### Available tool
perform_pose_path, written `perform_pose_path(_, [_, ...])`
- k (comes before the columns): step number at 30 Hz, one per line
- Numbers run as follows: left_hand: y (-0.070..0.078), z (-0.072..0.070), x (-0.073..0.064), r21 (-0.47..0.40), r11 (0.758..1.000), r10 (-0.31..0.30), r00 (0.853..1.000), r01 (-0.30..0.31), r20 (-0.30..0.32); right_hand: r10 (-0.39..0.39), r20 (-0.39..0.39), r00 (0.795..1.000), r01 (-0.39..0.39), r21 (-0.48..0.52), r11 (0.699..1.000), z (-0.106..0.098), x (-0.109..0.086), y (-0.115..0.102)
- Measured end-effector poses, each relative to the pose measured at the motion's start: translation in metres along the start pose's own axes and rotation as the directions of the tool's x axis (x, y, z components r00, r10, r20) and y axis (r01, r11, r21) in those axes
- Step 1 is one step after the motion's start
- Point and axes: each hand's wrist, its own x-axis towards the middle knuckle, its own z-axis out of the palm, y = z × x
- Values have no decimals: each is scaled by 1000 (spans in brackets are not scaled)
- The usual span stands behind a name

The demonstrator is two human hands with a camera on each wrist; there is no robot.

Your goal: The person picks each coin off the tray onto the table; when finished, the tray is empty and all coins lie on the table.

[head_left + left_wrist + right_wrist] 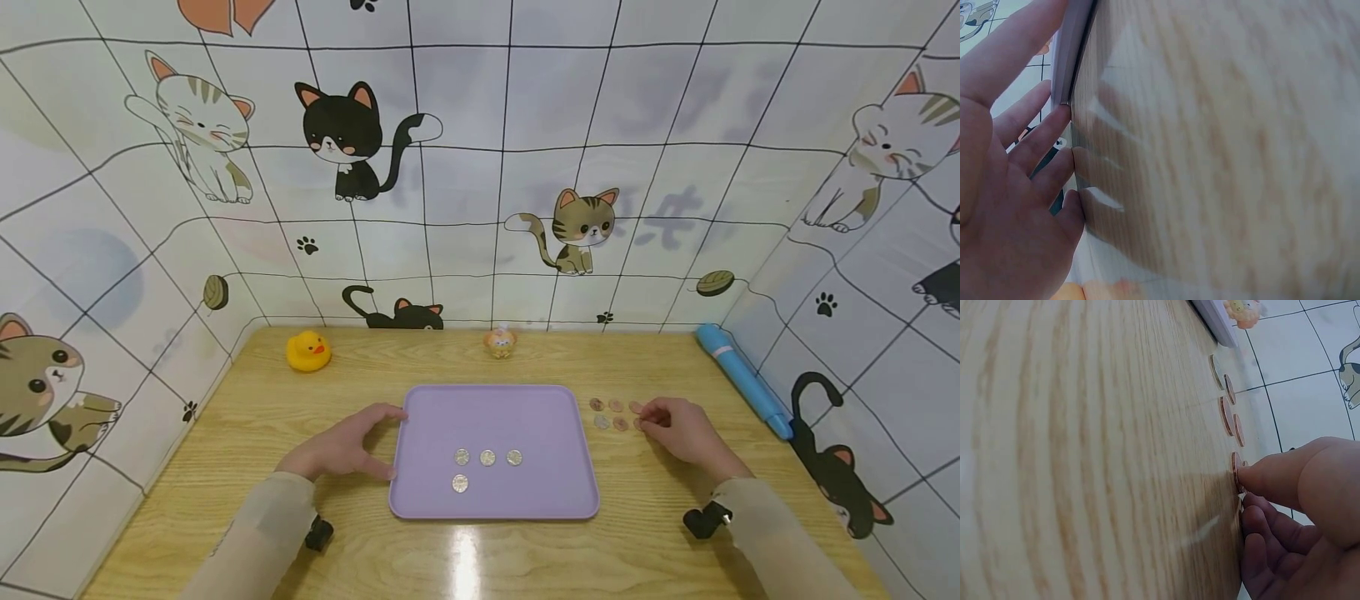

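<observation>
A lilac tray (495, 417) lies on the wooden table with silver coins (487, 457) on it: three in a row and one nearer me. My left hand (352, 446) has its fingers spread at the tray's left edge; in the left wrist view the fingertips (1060, 115) reach the tray's rim. Right of the tray, copper-coloured coins (616, 406) and a paler one (602, 422) lie flat in two short rows. At their right end my right hand (682, 429) bends over the table, thumb and fingers together at a copper coin (1237, 472). Its index fingertip is partly hidden.
A yellow rubber duck (308, 351) sits at the back left, and a small orange figurine (500, 342) at the back middle. A blue tube-like stick (742, 379) lies along the right edge. Cat-patterned sheeting (465, 183) walls the table at the back and sides.
</observation>
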Motion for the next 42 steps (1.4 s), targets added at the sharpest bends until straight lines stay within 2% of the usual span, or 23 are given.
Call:
perform_pose_path(4, [-1,1,1,-14,1000,-17,1000,17,-3,-10,-2,1000,10,-4,1000,-1,0,1])
perform_pose_path(13, [3,-1,-1,-11,1000,-13,1000,13,-1,-12,3,1000,12,-6,1000,-4,0,-2])
perform_pose_path(19, [5,-2,-2,-4,1000,-16,1000,16,3,-17,-27,999,17,-7,1000,-4,1,-6])
perform_pose_path(23, [5,-1,-1,-6,1000,-20,1000,20,4,-56,-16,998,56,44,997,-3,4,-17])
perform_pose_path(28, [5,0,-1,-17,999,-33,999,33,6,-121,55,991,112,145,983,4,7,-37])
perform_pose_path(33, [5,-1,-2,-20,999,-30,1000,31,6,-246,115,962,219,211,953,15,10,-62])
perform_pose_path(37, [4,0,-2,-25,999,-33,999,33,1,-357,142,923,322,223,920,23,12,-82])
perform_pose_path(42, [5,0,-2,-30,999,-36,999,37,2,-441,179,880,397,234,887,31,14,-104])
